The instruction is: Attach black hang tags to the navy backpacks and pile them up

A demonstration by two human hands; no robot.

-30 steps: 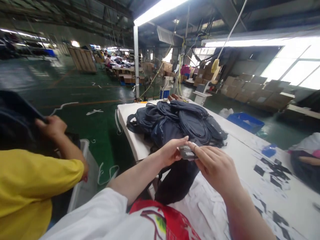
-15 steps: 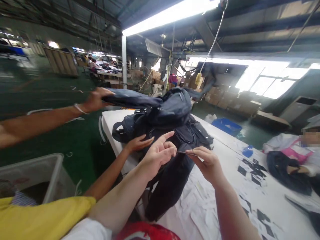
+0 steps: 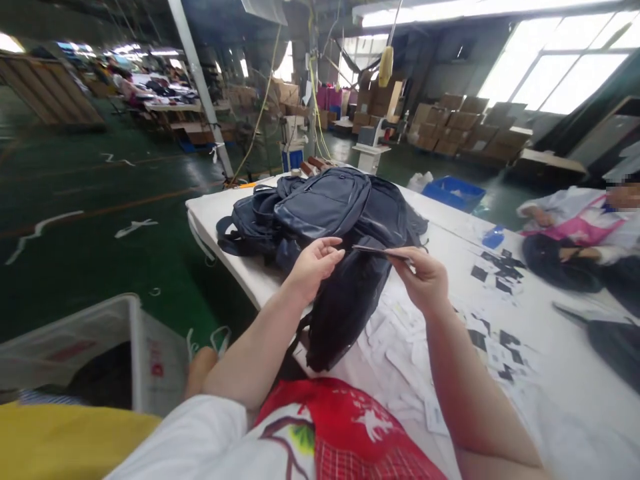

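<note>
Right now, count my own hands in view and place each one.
2: your left hand in front of the dark bags, apart from the thin card; your right hand further right, holding that card.

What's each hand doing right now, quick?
Left hand: open, loosely curled, nothing visibly held.
Right hand: closed, pinching a thin dark card.

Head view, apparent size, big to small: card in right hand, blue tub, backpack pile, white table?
1. White table
2. Backpack pile
3. Blue tub
4. Card in the right hand

The card shows nearly edge-on, so it looks slim despite being nearer than the tub.
</note>
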